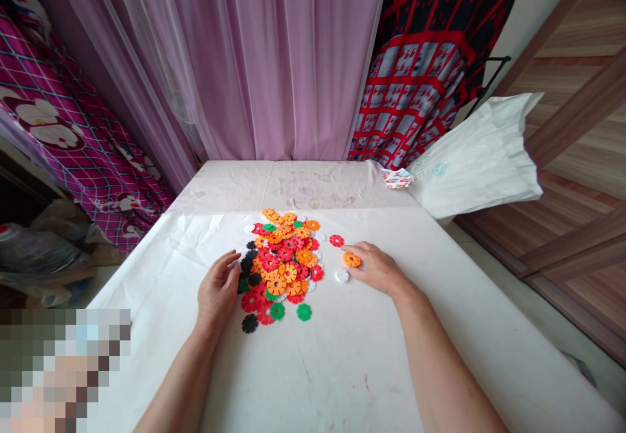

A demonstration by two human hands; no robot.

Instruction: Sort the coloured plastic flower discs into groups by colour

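Observation:
A heap of plastic snowflake discs [276, 283] with notched rims lies on the white-covered table [313, 374], in orange, red, green, black and white. My left hand [219, 293] rests at the heap's left edge beside the black discs [246, 265], fingers loosely extended and nothing seen in them. To the right of the heap, my right hand [375, 268] grips an orange snowflake disc [351, 259] at its fingertips; whether more than one is stacked there I cannot tell. Close by lie a white disc [342, 276] and a red disc [336, 240].
A small patterned paper box [397, 179] sits at the table's far right corner, next to a white bag [482, 159]. Purple curtains [293, 61] hang behind the table. A red and black cloth [415, 74] hangs at the back right, near wooden doors [577, 120].

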